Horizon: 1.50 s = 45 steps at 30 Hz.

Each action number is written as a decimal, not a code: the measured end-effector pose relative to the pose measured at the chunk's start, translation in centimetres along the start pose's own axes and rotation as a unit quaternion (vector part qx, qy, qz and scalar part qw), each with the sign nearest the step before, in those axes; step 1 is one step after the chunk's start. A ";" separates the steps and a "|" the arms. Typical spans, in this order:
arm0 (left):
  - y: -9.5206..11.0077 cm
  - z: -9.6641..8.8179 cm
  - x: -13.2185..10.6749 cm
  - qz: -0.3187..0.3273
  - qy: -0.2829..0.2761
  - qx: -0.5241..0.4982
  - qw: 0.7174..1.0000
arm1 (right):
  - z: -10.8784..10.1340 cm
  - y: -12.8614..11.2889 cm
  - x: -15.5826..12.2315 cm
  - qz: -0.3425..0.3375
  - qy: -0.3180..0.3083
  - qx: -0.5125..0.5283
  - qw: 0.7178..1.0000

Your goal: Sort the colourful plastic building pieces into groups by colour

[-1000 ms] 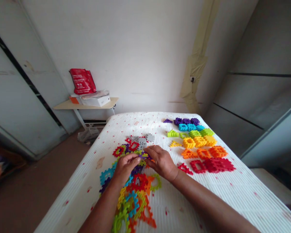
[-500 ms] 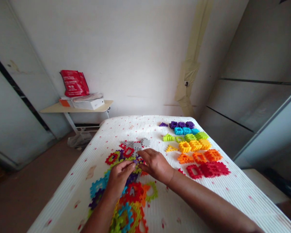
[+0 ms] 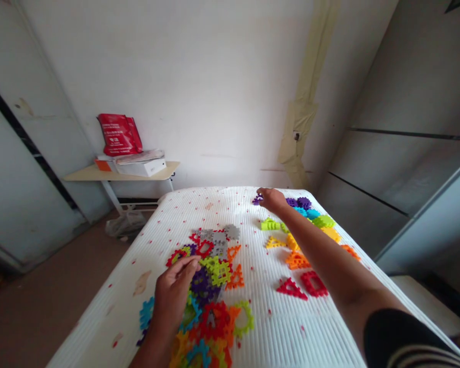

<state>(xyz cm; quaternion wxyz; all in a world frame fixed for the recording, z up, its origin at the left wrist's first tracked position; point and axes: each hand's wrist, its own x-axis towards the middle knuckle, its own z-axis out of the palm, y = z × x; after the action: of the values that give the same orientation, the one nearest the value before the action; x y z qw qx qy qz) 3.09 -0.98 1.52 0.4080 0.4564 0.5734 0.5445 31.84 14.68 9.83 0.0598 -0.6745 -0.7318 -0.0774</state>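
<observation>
Already my right hand [image 3: 272, 198] had crossed from mixed pile [image 3: 214, 319] to purple triangle [image 3: 256, 200], shifting work there; whether it or my left hand [image 3: 174, 286] gripped anything, I couldn't tell.

Black right sleeve [image 3: 387, 329], thin pale stripes [image 3: 417, 348], both forearms [image 3: 325, 255] bare

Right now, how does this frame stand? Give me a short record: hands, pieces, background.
Left hand: at the mixed pile, thumb and fingers close together; hold unclear
Right hand: at the purple triangular piece, far end; grip unclear
Colour rows: right side, purple farthest, red nearest
Gray pieces: far end of pile
Side table: left background, bearing red bag
</observation>
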 end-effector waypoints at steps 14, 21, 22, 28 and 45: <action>-0.6 -0.6 0.8 -0.025 0.020 0.027 0.999 | 6.0 2.7 7.0 0.066 -0.138 -0.055 0.987; -0.3 -0.6 0.6 -0.038 0.022 0.030 0.999 | 7.0 3.0 7.5 0.066 -0.142 -0.064 0.986; -0.3 -0.6 0.6 -0.037 0.022 0.031 0.999 | 7.0 2.9 7.5 0.065 -0.142 -0.064 0.986; -0.5 -0.6 0.8 -0.041 0.016 0.032 0.998 | 7.1 2.8 7.8 0.065 -0.144 -0.063 0.985; -1.1 -1.7 1.7 0.113 -0.021 0.233 0.966 | 4.9 0.4 6.1 0.020 -0.061 -0.039 0.997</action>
<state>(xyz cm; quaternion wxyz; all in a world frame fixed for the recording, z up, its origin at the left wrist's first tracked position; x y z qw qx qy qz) 0.88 0.27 0.56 0.2381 0.6118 0.6203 0.4292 31.85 21.59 6.17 -0.0100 -0.6941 -0.7170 -0.0638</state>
